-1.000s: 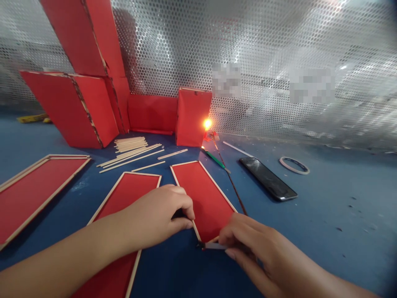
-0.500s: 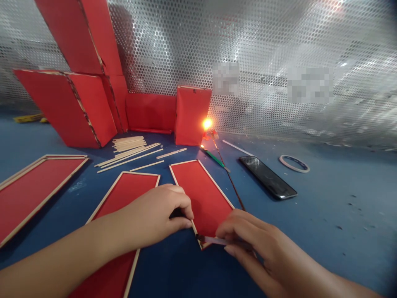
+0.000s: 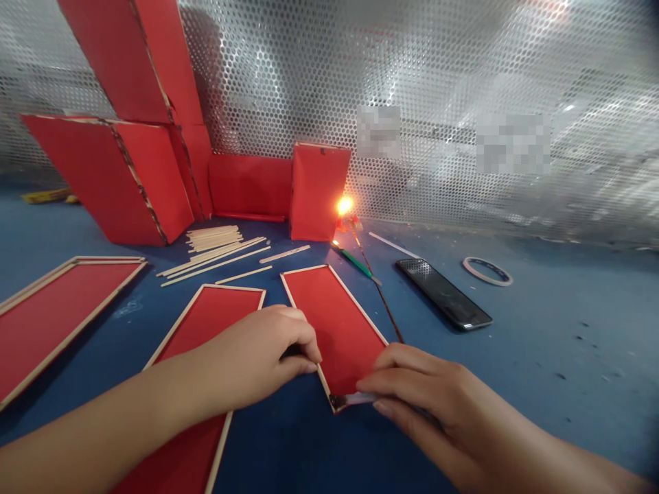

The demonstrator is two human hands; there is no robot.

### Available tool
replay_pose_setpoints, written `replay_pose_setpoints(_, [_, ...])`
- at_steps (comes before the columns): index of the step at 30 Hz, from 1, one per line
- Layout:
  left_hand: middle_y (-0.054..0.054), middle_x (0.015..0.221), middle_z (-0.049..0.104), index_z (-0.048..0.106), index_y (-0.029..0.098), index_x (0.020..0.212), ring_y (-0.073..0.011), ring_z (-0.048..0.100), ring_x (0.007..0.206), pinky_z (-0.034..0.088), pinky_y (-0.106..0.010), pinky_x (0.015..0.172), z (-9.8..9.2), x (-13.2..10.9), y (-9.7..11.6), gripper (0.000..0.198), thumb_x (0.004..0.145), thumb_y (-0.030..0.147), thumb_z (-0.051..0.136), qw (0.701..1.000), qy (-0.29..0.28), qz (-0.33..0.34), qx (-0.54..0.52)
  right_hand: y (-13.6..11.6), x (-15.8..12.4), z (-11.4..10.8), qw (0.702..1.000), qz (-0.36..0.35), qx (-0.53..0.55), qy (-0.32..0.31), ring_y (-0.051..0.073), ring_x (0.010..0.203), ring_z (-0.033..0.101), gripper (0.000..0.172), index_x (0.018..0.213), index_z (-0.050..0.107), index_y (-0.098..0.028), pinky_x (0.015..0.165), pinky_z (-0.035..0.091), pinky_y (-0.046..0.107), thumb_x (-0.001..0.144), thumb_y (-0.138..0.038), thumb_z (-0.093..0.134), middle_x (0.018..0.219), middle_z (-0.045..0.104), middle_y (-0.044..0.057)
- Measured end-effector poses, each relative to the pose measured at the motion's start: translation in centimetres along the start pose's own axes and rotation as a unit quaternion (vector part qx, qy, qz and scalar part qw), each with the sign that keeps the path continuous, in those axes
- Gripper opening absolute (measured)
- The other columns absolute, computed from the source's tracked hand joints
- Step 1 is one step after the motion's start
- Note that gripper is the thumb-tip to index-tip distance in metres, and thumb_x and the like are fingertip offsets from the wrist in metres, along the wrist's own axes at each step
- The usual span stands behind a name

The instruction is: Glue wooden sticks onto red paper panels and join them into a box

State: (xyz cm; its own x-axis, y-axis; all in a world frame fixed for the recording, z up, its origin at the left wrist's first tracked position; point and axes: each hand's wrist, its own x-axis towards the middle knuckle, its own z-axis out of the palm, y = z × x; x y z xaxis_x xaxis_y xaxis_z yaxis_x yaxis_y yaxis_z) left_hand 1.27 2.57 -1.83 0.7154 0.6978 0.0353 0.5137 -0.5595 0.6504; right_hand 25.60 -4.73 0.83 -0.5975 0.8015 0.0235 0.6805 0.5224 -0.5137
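Note:
A red paper panel edged with thin wooden sticks (image 3: 332, 319) lies flat on the blue surface in front of me. My left hand (image 3: 257, 357) is curled, its fingertips pressing the panel's left edge near the front corner. My right hand (image 3: 427, 401) pinches a thin pale stick (image 3: 357, 398) with a dark tip, laid along the panel's front edge. A second red framed panel (image 3: 206, 322) lies beside it to the left, partly under my left forearm.
A third framed panel (image 3: 56, 312) lies far left. Loose wooden sticks (image 3: 216, 250) sit behind. Red box shapes (image 3: 149, 158) lean on the perforated metal wall. A lit flame (image 3: 344, 204), a green pen (image 3: 355, 261), a phone (image 3: 443, 293) and a tape ring (image 3: 487, 272) lie to the right.
My right hand has slid the thin stick up against the panel's front edge and settled over its corner. My left hand has stayed in place.

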Motion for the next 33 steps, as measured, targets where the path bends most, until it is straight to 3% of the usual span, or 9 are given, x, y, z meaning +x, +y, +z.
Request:
replay_pose_setpoints(7, [0.002, 0.084, 0.069, 0.074, 0.022, 0.084, -0.0173, 0.063, 0.084, 0.043, -0.028, 0.076, 0.0, 0.0, 0.0, 0.012, 0.087, 0.011, 0.07, 1.0, -0.001, 0.012, 0.003, 0.7, 0.0, 0.1, 0.998, -0.023, -0.015, 0.051, 0.013, 0.087, 0.07, 0.028, 0.102, 0.073, -0.027, 0.078, 0.056, 0.022, 0.093, -0.006, 0.056, 0.099, 0.073, 0.001])
replay_pose_setpoints(12, [0.002, 0.086, 0.07, 0.074, 0.022, 0.084, -0.0177, 0.063, 0.087, 0.043, -0.03, 0.079, 0.0, 0.0, 0.2, 0.011, 0.087, 0.013, 0.07, 1.0, -0.001, -0.002, 0.002, 0.8, 0.0, 0.1, 0.998, -0.035, -0.035, 0.045, 0.014, 0.083, 0.07, 0.022, 0.098, 0.074, -0.024, 0.075, 0.055, 0.022, 0.094, -0.009, 0.059, 0.091, 0.074, 0.0])
replay_pose_setpoints(21, [0.002, 0.087, 0.07, 0.074, 0.023, 0.085, -0.0175, 0.063, 0.086, 0.043, -0.03, 0.079, 0.1, 0.0, -0.2, 0.008, 0.088, 0.016, 0.072, 1.0, 0.004, 0.01, 0.001, 1.3, -0.4, 0.3, 0.989, -0.091, -0.096, 0.064, 0.016, 0.087, 0.071, 0.024, 0.106, 0.073, -0.023, 0.081, 0.058, 0.025, 0.098, -0.011, 0.054, 0.098, 0.076, 0.002])
replay_pose_setpoints(27, [0.002, 0.086, 0.07, 0.074, 0.023, 0.084, -0.0176, 0.063, 0.086, 0.043, -0.03, 0.078, 0.1, 0.1, -0.1, 0.009, 0.088, 0.016, 0.071, 1.0, 0.002, 0.004, 0.006, 0.6, -0.3, 0.4, 0.993, -0.087, -0.046, 0.067, 0.011, 0.087, 0.073, 0.035, 0.116, 0.073, -0.028, 0.08, 0.058, 0.016, 0.095, -0.006, 0.057, 0.101, 0.074, 0.001])
replay_pose_setpoints(33, [0.001, 0.087, 0.071, 0.074, 0.022, 0.083, -0.0179, 0.064, 0.087, 0.044, -0.03, 0.078, 0.1, 0.0, -0.1, 0.008, 0.089, 0.018, 0.071, 1.0, 0.002, 0.008, 0.003, 0.4, 0.0, 0.2, 0.993, -0.092, -0.039, 0.064, 0.012, 0.097, 0.072, 0.033, 0.113, 0.074, -0.025, 0.091, 0.056, 0.017, 0.092, -0.005, 0.058, 0.106, 0.076, 0.003])
